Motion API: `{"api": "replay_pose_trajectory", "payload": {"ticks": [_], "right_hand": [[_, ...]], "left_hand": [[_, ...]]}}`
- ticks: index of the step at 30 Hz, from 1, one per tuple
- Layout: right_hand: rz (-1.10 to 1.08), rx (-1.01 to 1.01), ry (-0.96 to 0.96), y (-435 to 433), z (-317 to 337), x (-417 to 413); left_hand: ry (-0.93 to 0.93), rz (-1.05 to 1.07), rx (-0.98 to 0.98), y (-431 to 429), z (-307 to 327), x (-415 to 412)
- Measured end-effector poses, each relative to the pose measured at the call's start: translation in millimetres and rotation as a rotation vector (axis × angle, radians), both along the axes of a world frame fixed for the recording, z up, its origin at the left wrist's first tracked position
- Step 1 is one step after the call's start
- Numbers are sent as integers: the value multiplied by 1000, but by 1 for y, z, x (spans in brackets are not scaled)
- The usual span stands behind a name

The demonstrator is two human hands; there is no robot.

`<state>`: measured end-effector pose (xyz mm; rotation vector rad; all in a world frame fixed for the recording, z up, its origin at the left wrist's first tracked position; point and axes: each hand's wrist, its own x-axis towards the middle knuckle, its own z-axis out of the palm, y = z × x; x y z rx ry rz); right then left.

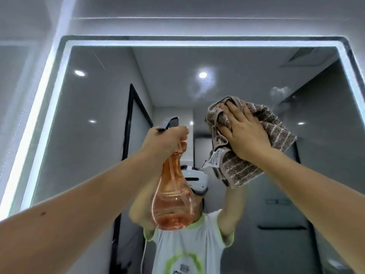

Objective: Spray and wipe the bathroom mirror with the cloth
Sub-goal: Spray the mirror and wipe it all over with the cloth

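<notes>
A brown, pale-striped terry cloth [276, 125] is pressed high against the glass of a large rectangular bathroom mirror [88, 135] under the right hand [245, 131]. The hand lies flat, its fingers [235, 109] straight and close together across the cloth's upper left part and its thumb set apart toward the left edge. The cloth bunches beyond the fingertips and hangs below the wrist, where a white sewn-in label [215, 160] shows.

To the left and apart from the cloth, the left hand [167, 141] grips the neck of a translucent orange plastic spray bottle [171, 204], fingers curled tightly round it just beneath the grey trigger head [170, 122]. The bottle's bulb hangs below the fist with liquid in it.

Cloudy patches of spray [278, 91] mark the glass above the cloth. A glowing white light strip [177, 43] borders the mirror, which is set in a pale wall [19, 56]. The reflection shows the person in a white, green-trimmed T-shirt [189, 244] and white headset [194, 178], a black-framed door [128, 125], round ceiling downlights [202, 75] and a ceiling vent [302, 56].
</notes>
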<state>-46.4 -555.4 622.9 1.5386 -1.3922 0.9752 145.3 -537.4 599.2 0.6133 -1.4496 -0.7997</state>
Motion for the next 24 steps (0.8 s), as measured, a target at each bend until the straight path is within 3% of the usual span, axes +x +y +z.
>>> {"api": "replay_pose_trajectory", "payload": {"ticks": [8, 15, 20, 24], "right_hand": [[5, 10, 5, 3, -2, 0], [13, 29, -3, 4, -3, 2], [23, 45, -4, 5, -1, 1], [43, 34, -29, 2, 3, 8]], "left_hand": [[-101, 0, 61, 8, -1, -20], [-37, 30, 47, 14, 3, -19], [-91, 14, 70, 13, 1, -19], [9, -18, 72, 4, 10, -11]]}}
